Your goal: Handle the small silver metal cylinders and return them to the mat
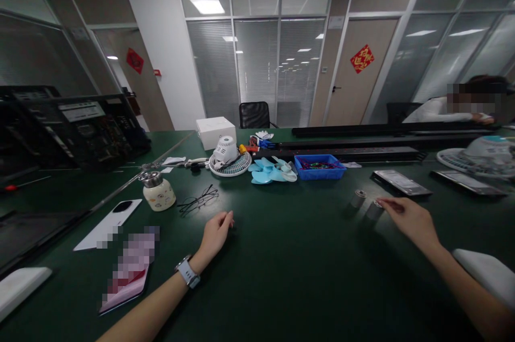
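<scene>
My right hand [408, 218] reaches in from the right, its thumb and fingers closed at the top of a small silver metal cylinder [374, 211]. That cylinder is upright and looks slightly blurred. Just left of it stands a second silver cylinder [358, 198], with small detail on its top that I cannot make out. On the green tabletop [289, 261] rests my left hand [214, 234], fingers loosely curled in and no object showing in them. A watch with a light strap [187, 272] is on the left wrist.
Eyeglasses [199, 199], a cream flask [158, 191] and two phones [110, 224] lie left. Behind are a fan part [227, 157], blue fan blades [271, 170] and a blue tray [321, 174]. Hard drives [402, 183] are right; another person [434, 108] sits far right.
</scene>
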Action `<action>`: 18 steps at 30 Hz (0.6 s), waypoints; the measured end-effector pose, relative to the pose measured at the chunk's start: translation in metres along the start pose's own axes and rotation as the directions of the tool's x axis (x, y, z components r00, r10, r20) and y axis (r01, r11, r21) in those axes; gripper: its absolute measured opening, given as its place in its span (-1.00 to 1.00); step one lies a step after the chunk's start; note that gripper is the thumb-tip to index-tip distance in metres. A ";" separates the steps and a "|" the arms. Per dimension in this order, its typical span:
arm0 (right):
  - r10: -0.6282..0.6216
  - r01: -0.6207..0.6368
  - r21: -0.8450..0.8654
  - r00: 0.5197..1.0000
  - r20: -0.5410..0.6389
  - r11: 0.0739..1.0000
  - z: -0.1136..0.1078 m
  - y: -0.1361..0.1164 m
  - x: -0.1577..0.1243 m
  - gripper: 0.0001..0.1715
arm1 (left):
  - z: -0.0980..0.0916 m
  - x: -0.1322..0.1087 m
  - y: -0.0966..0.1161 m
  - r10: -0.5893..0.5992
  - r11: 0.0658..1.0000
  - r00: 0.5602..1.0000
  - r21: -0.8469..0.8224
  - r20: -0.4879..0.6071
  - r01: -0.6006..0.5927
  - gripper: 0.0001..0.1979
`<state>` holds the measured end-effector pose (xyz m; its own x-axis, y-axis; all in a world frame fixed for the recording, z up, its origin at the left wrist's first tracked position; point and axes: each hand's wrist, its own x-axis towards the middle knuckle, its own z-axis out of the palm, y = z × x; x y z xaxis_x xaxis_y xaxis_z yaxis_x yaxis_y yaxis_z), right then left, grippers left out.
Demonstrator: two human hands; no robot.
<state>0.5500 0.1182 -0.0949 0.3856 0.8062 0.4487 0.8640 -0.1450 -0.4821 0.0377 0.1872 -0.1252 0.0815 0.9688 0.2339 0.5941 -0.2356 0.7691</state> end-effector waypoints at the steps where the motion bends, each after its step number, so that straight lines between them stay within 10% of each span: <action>1: 0.008 -0.008 0.006 1.000 0.007 1.000 0.000 0.002 0.001 -0.52 | 0.000 0.000 0.000 0.001 1.000 1.000 0.002 0.002 -0.001 -0.52; 9: -0.130 0.107 -0.288 0.990 -0.060 0.951 -0.004 -0.001 0.010 -0.24 | 0.000 0.000 0.000 0.022 1.000 1.000 0.010 -0.021 -0.022 -0.53; 18: 0.109 0.015 -0.336 0.932 0.346 0.942 0.019 -0.033 0.064 -0.40 | 0.001 0.001 -0.004 0.042 0.999 0.999 0.028 0.008 -0.042 -0.52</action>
<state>0.5397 0.1856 -0.0647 0.3415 0.9339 0.1056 0.9281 -0.3173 -0.1948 0.0365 0.1888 -0.1287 0.1125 0.9586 0.2615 0.6120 -0.2742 0.7418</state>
